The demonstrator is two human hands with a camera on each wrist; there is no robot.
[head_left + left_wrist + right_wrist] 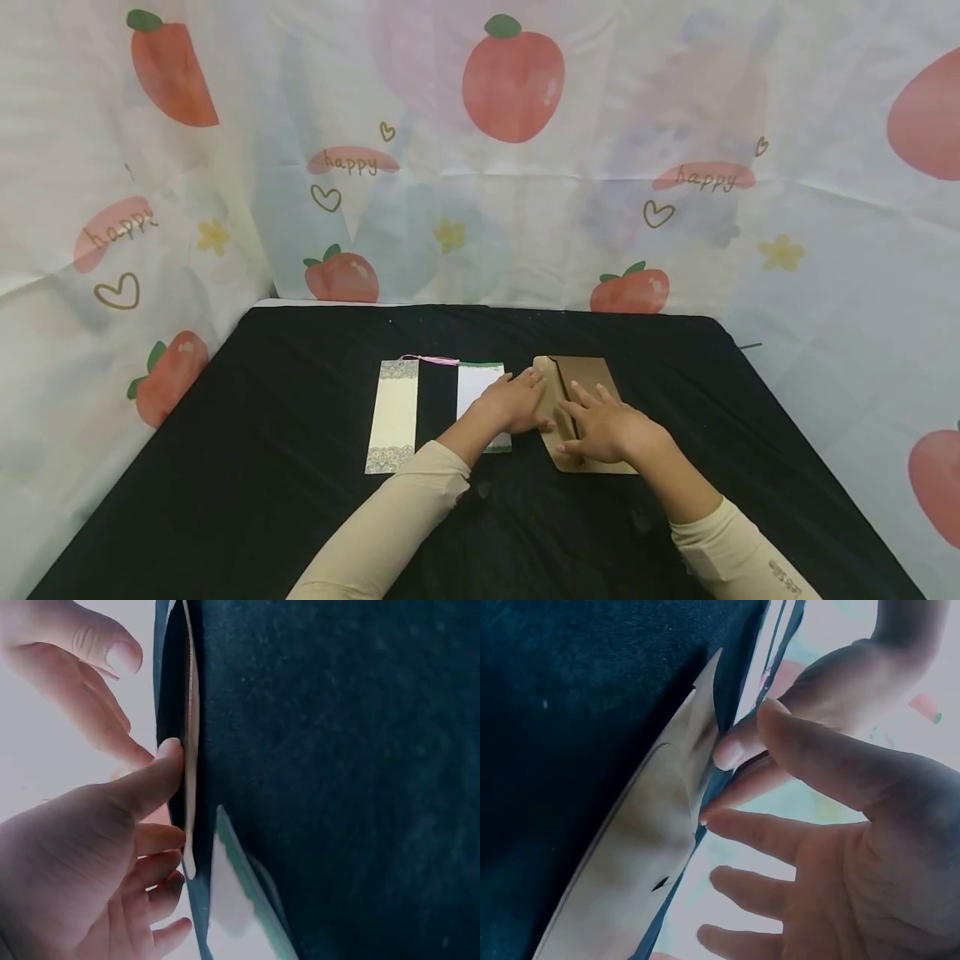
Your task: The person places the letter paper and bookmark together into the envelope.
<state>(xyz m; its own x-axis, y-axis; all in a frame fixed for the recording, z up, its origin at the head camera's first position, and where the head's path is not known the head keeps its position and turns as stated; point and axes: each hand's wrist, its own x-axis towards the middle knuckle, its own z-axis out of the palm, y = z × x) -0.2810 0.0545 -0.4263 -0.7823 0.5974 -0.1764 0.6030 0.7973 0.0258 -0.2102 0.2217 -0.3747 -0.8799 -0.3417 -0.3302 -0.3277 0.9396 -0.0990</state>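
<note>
A brown kraft paper envelope (588, 367) lies flat on the black cloth, its flap on the left with a dark gap along it. My left hand (513, 404) touches the flap's left edge with thumb and fingertips; in the left wrist view its thumb (169, 754) rests at the paper's edge. Over the envelope's middle is my right hand (611, 429), fingers spread. The right wrist view shows those fingers (757, 892) apart with nothing held. Partly under my left forearm and hand lies a white card (476, 387) with green edges.
A cream card (396, 404) with lace-patterned ends lies at the left. A pink tassel cord (435, 360) stretches between the tops of the two cards. The black-covered table (225, 475) ends at a printed fabric backdrop (480, 217) behind and at both sides.
</note>
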